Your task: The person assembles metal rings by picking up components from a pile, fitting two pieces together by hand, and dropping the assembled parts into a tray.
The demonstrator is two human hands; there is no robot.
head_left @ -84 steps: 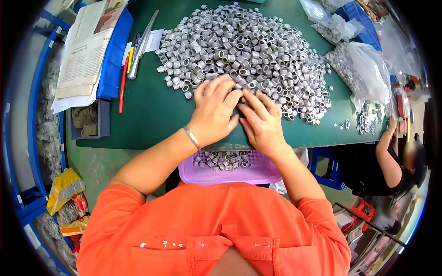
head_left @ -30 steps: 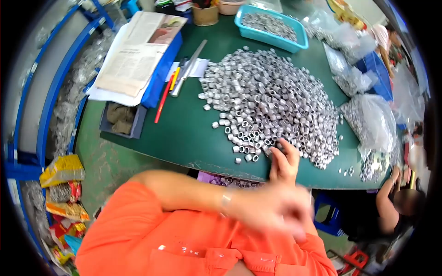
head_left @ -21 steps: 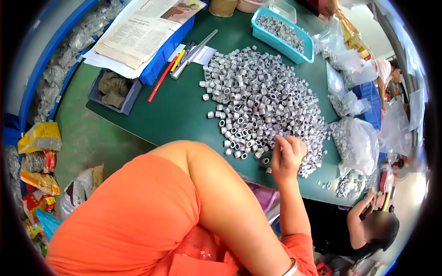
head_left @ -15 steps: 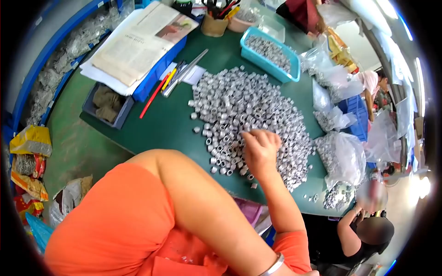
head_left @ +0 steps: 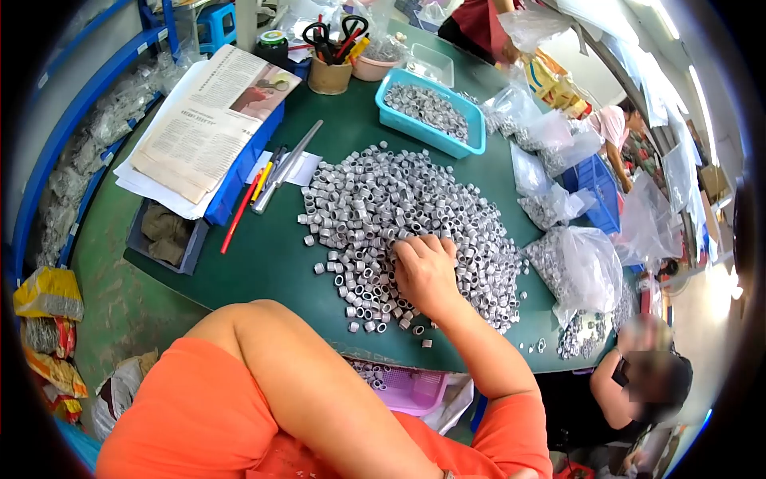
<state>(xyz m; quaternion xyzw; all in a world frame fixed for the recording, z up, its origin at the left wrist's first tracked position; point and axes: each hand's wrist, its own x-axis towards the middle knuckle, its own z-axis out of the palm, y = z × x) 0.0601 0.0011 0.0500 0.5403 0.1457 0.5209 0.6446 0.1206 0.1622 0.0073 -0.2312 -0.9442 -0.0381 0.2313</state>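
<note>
My right hand (head_left: 427, 274) rests on a broad pile of small grey metal rings (head_left: 487, 231) on the green table. Its fingers curl downward into the rings, and the fingertips are hidden, so what they hold cannot be made out. My left arm is bent, its elbow (head_left: 267, 319) near the table's front edge and its forearm running down to the lower right. Only a sliver of what seems to be my left hand (head_left: 523, 473) shows at the bottom edge; its fingers are hidden. A few loose rings lie around the pile's near edge.
Behind the pile stands a turquoise basket (head_left: 477, 137) of rings. Pens (head_left: 237, 209), a newspaper (head_left: 199, 128) and a cup with scissors (head_left: 329, 77) lie left. Plastic bags (head_left: 586, 263) fill the right side. Co-workers (head_left: 642, 375) sit nearby. A purple basket (head_left: 415, 391) is below the table edge.
The view has shifted, so more of the far table shows. My right hand stays at the pile, its fingers now lower among the rings. The bracelet on my left wrist has almost left the frame.
</note>
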